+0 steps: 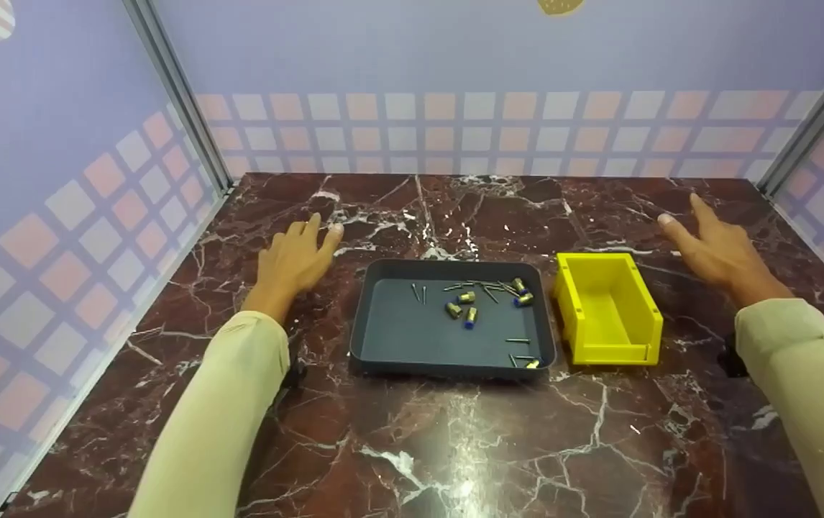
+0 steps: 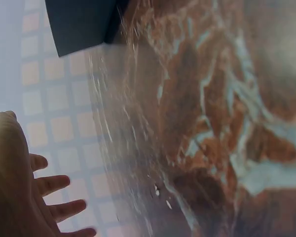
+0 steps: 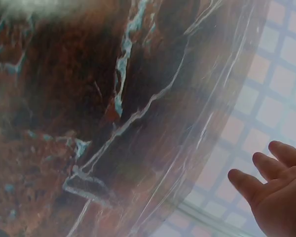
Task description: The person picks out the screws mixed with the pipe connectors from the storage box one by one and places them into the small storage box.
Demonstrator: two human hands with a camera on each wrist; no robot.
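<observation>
Left hand [image 1: 295, 257] and right hand [image 1: 722, 250]: held spread, nothing gripped. Fittings [image 1: 471, 316] and screws [image 1: 518, 340], loose in tray [image 1: 405, 332]: best pinched singly, screws by shank.

Cameras: one high, two low

We look forward and down from the head, far enough back for tray [image 1: 412, 344], table [image 1: 311, 439] and checked walls [image 1: 419, 61]. Left wrist: low, close over the table, turned sideways; left hand [image 2: 18, 182] lower left, tray upper left, shared with head. Right wrist: also low, tilted; right hand [image 3: 280, 200] lower right. All three share table and walls.
</observation>
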